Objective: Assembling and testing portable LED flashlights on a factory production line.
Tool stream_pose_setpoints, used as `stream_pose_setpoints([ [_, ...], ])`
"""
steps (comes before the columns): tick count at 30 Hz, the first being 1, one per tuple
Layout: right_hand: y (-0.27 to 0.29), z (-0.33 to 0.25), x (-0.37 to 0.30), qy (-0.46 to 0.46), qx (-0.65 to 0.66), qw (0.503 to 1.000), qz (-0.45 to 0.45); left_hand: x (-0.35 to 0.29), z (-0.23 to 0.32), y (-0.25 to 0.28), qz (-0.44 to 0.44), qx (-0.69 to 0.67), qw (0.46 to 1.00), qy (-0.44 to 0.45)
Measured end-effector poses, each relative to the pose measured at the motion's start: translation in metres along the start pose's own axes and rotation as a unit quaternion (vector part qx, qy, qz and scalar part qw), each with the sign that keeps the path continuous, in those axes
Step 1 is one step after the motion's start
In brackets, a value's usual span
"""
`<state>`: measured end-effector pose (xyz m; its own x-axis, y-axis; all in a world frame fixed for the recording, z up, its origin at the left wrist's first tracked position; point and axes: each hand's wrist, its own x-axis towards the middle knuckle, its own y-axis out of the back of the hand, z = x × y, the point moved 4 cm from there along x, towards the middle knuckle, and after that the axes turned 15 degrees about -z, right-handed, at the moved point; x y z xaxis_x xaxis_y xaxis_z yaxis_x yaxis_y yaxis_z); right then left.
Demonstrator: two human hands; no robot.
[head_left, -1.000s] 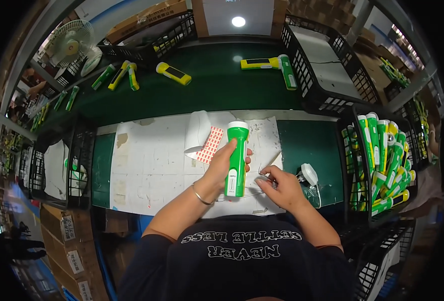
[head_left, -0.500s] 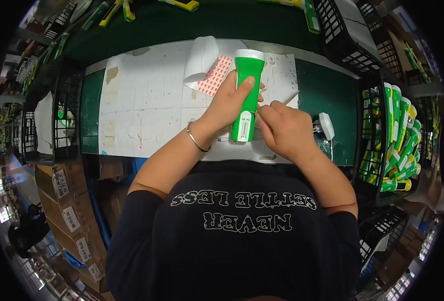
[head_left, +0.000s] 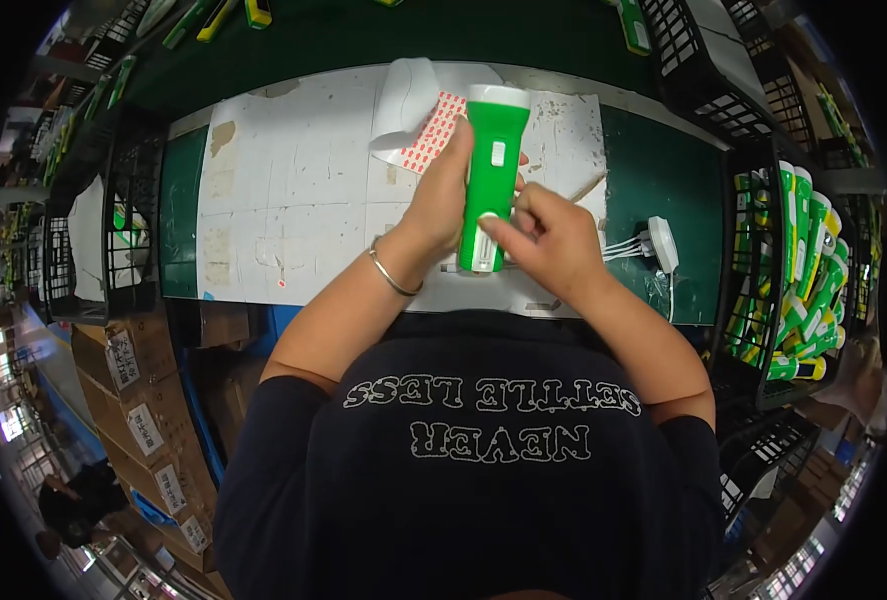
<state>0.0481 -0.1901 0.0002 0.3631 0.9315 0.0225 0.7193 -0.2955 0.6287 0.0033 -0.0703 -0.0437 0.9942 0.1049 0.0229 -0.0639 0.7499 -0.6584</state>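
Note:
A green flashlight [head_left: 490, 184] with a white head stands out over the worktable, its head pointing away from me. My left hand [head_left: 441, 192] is wrapped round its left side and underside, leaving the white slide switch [head_left: 498, 154] uncovered. My right hand [head_left: 553, 238] presses its thumb on the flashlight's lower part, at the top of a pale panel [head_left: 484, 252]; its other fingers are curled at the right side, partly hidden. Behind the flashlight lies a sticker sheet [head_left: 433, 132] with red marks, its white backing [head_left: 406, 98] curled over.
On the right, a white charging block [head_left: 660, 242] with several cables lies on the green tabletop [head_left: 627, 180]. A black basket [head_left: 761, 385] beyond it is full of flashlights. Another black basket [head_left: 113, 250] stands left, above cardboard boxes [head_left: 143, 400]. A person [head_left: 78, 500] is at the lower left.
My left thumb has moved off the flashlight's front, revealing the switch. My right thumb has come onto the flashlight's lower part. The whole view has shifted slightly.

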Motion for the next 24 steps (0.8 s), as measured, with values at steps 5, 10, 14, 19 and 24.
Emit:
stream_pose_setpoints([
  [5,0.014,0.031,0.002,-0.035,0.173,0.983,0.043,-0.011,0.009,-0.008,0.022,0.117,0.990,0.075],
  [10,0.040,0.049,0.007,-0.038,0.216,0.975,0.032,-0.021,0.014,-0.007,-0.001,0.172,0.978,0.120],
  [14,0.057,0.018,0.014,-0.078,0.159,0.980,-0.095,-0.026,0.028,-0.020,-0.095,0.548,0.831,-0.007],
  [19,0.053,0.019,0.013,-0.042,0.132,0.968,-0.211,-0.043,0.055,-0.025,-0.133,0.698,0.695,0.110],
  [24,0.056,0.033,0.001,-0.045,0.212,0.964,-0.152,-0.068,0.087,-0.007,-0.110,0.748,0.617,0.218],
])
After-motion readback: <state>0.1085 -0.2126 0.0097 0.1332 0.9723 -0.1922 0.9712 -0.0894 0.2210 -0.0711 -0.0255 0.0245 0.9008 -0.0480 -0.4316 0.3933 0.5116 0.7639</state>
